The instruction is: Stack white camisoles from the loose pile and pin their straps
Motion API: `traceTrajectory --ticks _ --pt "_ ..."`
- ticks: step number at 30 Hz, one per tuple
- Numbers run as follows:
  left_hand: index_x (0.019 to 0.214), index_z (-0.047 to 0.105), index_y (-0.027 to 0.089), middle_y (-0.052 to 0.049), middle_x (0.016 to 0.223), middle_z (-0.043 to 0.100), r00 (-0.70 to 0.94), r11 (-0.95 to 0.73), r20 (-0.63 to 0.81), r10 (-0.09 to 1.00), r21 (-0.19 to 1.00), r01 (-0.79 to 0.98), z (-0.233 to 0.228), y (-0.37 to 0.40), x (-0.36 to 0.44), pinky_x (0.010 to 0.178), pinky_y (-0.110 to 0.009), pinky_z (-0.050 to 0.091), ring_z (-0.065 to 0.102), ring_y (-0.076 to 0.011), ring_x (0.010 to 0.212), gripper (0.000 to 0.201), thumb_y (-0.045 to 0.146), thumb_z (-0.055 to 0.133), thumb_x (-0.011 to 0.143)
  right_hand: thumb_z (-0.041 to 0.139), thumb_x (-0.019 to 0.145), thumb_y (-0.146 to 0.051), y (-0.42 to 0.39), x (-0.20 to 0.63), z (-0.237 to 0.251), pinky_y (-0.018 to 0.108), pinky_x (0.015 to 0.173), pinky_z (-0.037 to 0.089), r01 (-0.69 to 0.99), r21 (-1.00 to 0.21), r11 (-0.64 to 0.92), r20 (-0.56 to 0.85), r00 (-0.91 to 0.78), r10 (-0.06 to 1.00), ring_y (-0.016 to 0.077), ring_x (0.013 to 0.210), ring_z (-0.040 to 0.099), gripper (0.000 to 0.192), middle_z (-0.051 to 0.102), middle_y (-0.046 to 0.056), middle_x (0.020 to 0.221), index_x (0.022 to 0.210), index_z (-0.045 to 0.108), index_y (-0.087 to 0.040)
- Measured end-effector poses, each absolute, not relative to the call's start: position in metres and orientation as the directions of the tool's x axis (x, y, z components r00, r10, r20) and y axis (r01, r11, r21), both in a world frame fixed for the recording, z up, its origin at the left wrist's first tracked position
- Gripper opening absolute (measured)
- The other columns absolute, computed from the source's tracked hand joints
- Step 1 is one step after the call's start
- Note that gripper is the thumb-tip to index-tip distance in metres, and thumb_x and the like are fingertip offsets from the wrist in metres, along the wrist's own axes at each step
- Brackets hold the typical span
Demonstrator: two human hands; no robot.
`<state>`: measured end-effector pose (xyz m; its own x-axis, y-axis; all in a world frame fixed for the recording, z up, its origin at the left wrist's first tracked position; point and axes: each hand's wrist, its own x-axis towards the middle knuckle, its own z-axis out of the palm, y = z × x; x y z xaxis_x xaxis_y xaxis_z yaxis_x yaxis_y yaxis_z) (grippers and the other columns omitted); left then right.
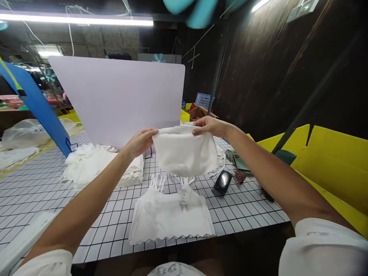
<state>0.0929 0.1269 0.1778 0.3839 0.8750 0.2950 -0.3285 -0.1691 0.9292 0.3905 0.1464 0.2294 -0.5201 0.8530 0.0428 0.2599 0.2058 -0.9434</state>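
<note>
Above the table I hold a white camisole top stretched between both hands, its thin straps hanging below. My left hand pinches its upper left corner. My right hand grips the top edge towards the right, thumb in front. Directly beneath, another white camisole top lies flat on the grid-patterned table, straps pointing away from me and scalloped hem towards me. A pile of white garments sits to the left, partly behind my left forearm.
A pale upright panel stands at the back, with a blue panel left of it. Right of the held top lie a shiny black object and a brownish-red scrunched item. Yellow bins line the right side.
</note>
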Motion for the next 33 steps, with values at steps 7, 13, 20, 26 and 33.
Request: traceTrajectory --ticks 7,13,20,26,33 --pt "0.097 0.069 0.019 -0.004 0.083 0.072 0.551 -0.189 0.085 0.83 0.973 0.135 0.172 0.113 0.084 0.051 -0.02 0.048 0.067 -0.0156 0.065 0.037 0.047 0.081 0.076 0.095 0.054 -0.044 0.142 0.404 0.235 0.022 0.056 0.055 0.128 -0.968 0.216 0.146 -0.414 0.898 0.0124 0.063 0.064 0.039 0.071 0.004 0.073 0.072 0.075 -0.015" --pt "0.082 0.073 0.014 -0.001 0.071 0.067 0.521 -0.115 0.095 0.848 0.993 0.006 0.177 0.112 0.074 0.054 -0.018 0.049 0.061 -0.0098 0.059 0.039 0.052 0.081 0.075 0.095 0.054 -0.044 0.14 0.41 0.244 0.021 0.052 0.052 0.16 -0.961 0.224 0.137 -0.426 0.894 0.0104 0.059 0.061 0.037 0.068 0.001 0.07 0.068 0.073 -0.017" --pt "0.077 0.071 0.015 0.001 0.06 0.064 0.405 -0.241 0.222 0.887 0.971 -0.004 0.205 0.118 0.048 0.042 -0.016 0.043 0.056 -0.0085 0.047 0.039 0.046 0.09 0.063 0.093 0.055 -0.042 0.144 0.43 0.247 0.024 0.053 0.05 0.246 -0.926 0.286 0.154 -0.446 0.882 0.0124 0.062 0.059 0.035 0.067 0.001 0.07 0.071 0.074 -0.017" --pt "0.082 0.071 0.017 -0.001 0.066 0.065 0.379 -0.248 0.144 0.914 0.938 0.242 0.205 0.112 0.043 0.038 -0.015 0.04 0.057 -0.0097 0.05 0.041 0.057 0.078 0.075 0.092 0.058 -0.045 0.144 0.431 0.246 0.026 0.057 0.051 0.053 -0.926 0.373 0.327 -0.377 0.866 0.0127 0.065 0.059 0.037 0.067 0.002 0.075 0.074 0.072 -0.018" --pt "0.074 0.069 0.016 -0.001 0.059 0.061 0.317 -0.217 0.164 0.934 0.966 0.138 0.204 0.116 0.028 0.039 -0.019 0.042 0.053 -0.0109 0.046 0.041 0.056 0.079 0.073 0.091 0.058 -0.051 0.145 0.431 0.244 0.024 0.047 0.042 0.093 -0.922 0.375 0.312 -0.39 0.866 0.0105 0.056 0.052 0.043 0.06 0.0 0.067 0.067 0.065 -0.018"
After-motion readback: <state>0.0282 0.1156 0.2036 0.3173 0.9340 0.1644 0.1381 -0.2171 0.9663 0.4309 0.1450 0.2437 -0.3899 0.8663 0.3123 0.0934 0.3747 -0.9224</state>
